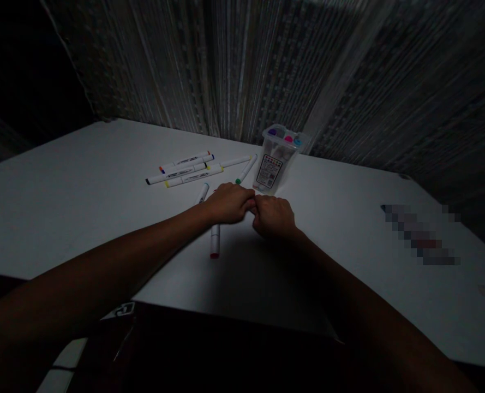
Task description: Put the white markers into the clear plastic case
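My left hand (228, 203) and my right hand (274, 216) meet knuckle to knuckle over the white table (82, 202), both with fingers curled closed. What they pinch between them is hidden. A red-capped marker (215, 242) lies just under my left wrist. A marker with a blue tip (202, 193) pokes out behind my left hand. A clear plastic marker case (278, 158) with a label and coloured caps stands upright just beyond my hands.
Several white markers (185, 169) lie loose at the back left of the table, and a green-tipped one (245, 170) lies beside the case. A striped curtain (242, 65) hangs behind. A blurred dark object (422, 234) lies at the right. The table's front edge is near my elbows.
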A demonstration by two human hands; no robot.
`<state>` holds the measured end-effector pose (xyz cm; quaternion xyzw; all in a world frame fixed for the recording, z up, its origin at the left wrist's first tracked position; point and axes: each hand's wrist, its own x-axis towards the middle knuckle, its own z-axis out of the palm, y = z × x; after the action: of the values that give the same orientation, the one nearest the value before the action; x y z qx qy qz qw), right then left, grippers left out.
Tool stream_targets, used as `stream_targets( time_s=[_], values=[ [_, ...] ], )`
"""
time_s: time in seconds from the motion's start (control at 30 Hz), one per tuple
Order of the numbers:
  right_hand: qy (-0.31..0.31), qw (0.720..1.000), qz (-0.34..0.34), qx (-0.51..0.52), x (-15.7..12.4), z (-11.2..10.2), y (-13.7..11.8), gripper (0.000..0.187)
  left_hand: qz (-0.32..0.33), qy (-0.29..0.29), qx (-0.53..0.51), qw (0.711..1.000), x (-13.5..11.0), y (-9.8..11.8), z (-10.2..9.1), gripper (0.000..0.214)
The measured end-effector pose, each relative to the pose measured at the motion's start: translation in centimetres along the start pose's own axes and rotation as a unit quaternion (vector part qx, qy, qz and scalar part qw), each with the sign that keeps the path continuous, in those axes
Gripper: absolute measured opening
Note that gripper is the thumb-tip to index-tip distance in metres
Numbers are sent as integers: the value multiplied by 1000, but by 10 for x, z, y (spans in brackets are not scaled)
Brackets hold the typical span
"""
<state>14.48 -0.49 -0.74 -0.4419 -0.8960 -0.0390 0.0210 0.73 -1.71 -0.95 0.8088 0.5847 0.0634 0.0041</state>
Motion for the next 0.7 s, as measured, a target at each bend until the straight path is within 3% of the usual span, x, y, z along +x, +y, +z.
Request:
stream_targets(
  time_s=[0.4,0.7],
  values=[
    [19,999,-39,11,2,-11,29,36,-12,45,-3,999,-3,-7,-7,39],
    [17,999,-26,-14,0,-5,16,38,-25,34,-16,999,-4,-7,-2,39]
  ],
)
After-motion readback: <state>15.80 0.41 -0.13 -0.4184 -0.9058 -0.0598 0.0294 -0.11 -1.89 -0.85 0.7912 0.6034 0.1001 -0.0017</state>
